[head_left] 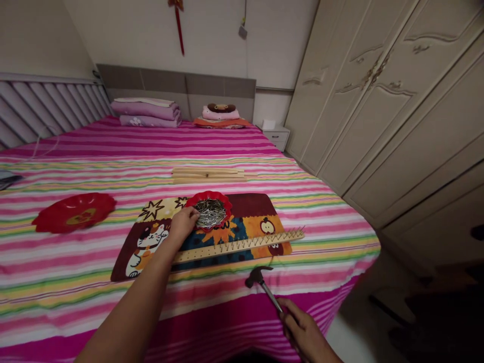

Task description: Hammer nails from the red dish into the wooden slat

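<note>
Where the striped bed (34, 282) spreads out at the left, a red plate (56, 214) lies on it, apart from a patterned mat (257, 205). The left hand (184, 222) is at the left rim of a red dish (207, 194) of nails (212, 214) on the mat; its fingers are bent together, and I cannot tell whether they pinch a nail. Beyond the dish, wooden strips (207, 175) lie side by side on the bed. A wooden bar (200, 253) crosses the near part of the mat, nails standing from about its middle to its right end, which juts past the mat. Nearer, the right hand (302, 327) grips a hammer (269, 293) by its handle. A pale wardrobe (363, 116) stands at the right.
</note>
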Demonstrator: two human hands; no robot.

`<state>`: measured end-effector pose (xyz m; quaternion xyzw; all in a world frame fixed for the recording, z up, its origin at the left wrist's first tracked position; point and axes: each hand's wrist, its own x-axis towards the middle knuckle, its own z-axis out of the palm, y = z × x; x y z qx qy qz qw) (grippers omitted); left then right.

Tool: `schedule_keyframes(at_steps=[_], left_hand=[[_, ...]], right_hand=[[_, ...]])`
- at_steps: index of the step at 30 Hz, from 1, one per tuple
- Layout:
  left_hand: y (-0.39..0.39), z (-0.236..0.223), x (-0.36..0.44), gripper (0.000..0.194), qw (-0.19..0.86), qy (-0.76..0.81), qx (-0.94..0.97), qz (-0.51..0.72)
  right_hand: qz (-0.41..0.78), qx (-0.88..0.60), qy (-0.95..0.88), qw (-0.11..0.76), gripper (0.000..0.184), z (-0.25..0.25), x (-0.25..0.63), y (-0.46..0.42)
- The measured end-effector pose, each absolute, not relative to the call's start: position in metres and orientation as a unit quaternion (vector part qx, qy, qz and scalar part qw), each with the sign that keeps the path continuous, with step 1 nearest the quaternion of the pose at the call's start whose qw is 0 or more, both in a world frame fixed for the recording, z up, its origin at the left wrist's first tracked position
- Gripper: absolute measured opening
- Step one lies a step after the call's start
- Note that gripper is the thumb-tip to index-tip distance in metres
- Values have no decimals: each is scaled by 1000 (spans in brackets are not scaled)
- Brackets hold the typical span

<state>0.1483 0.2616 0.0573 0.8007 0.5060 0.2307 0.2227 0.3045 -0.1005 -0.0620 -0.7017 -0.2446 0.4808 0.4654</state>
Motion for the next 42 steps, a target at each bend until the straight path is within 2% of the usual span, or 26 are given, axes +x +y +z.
schedule_keyframes(at_steps=[3, 7, 11, 15, 20, 26, 30, 33, 38, 42], left_hand=[[257, 61, 146, 12, 409, 494, 696, 324], [236, 67, 138, 36, 608, 425, 563, 363], [210, 69, 127, 47, 698, 414, 481, 333], [191, 60, 119, 38, 750, 417, 424, 290], [175, 47, 115, 29, 783, 387, 413, 258], [157, 48, 117, 42, 809, 394, 373, 226], [151, 48, 119, 36, 813, 381, 377, 228], [151, 45, 118, 36, 783, 400, 406, 250], [157, 37, 121, 41, 674, 460, 485, 313], [158, 31, 126, 35, 603, 471, 565, 308]], right_hand=[[483, -708, -238, 456, 62, -62, 305, -101], [483, -716, -232, 448, 65, -62, 305, -100], [472, -717, -233, 456, 62, -56, 304, -100], [480, -709, -234, 460, 55, -42, 301, -99], [473, -709, -245, 462, 48, -33, 298, -100], [459, -716, -268, 453, 45, -35, 299, -102], [443, -721, -281, 454, 45, -39, 300, -103], [435, -724, -287, 451, 46, -43, 302, -104], [438, -727, -283, 447, 46, -44, 303, -105], [441, -724, -280, 451, 45, -39, 300, -104]])
